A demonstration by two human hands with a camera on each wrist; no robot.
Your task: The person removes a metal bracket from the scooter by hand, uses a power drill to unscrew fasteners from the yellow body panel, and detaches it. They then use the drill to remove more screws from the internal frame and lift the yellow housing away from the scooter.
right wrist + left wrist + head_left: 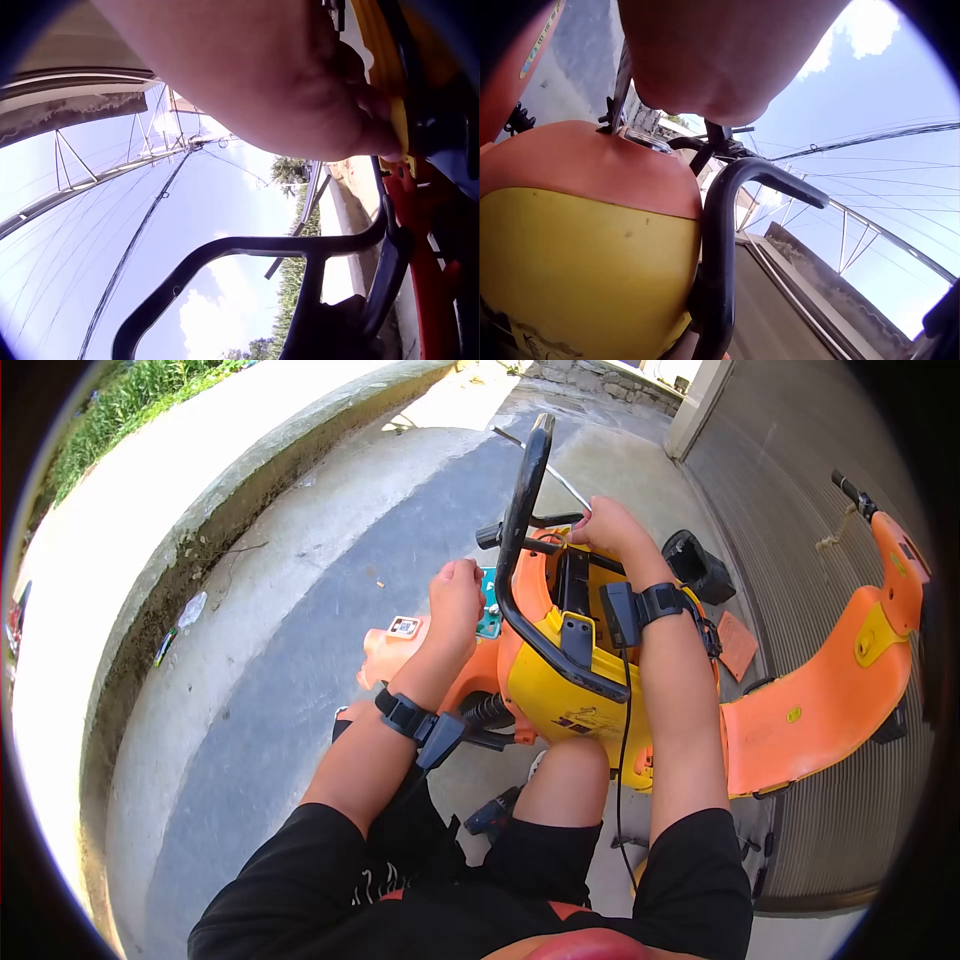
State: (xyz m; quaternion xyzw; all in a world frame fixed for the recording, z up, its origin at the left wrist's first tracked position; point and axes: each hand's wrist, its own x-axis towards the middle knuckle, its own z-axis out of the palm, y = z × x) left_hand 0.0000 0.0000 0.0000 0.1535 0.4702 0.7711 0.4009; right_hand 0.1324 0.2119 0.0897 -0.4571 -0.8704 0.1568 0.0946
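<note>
Between my arms stands an orange and yellow ride-on vehicle (560, 700) with a bent black tube bar (522, 500). My right hand (612, 528) grips a thin metal rod (560, 478) that slants up and left past the bar. In the right wrist view its fingertips lie at a yellow edge (401, 124). My left hand (456, 598), fingers curled, is left of the bar, right beside a teal part (489, 610). Whether it holds anything I cannot tell. In the left wrist view, the left hand (720, 60) hangs above the orange and yellow body (592, 232).
An orange seat (800, 735) extends right toward a ribbed shutter (800, 480). A black box (698, 567) and flat orange piece (738, 646) lie beyond my right arm. A cordless drill (490, 812) lies near my leg. A concrete curb (200, 540) edges the left.
</note>
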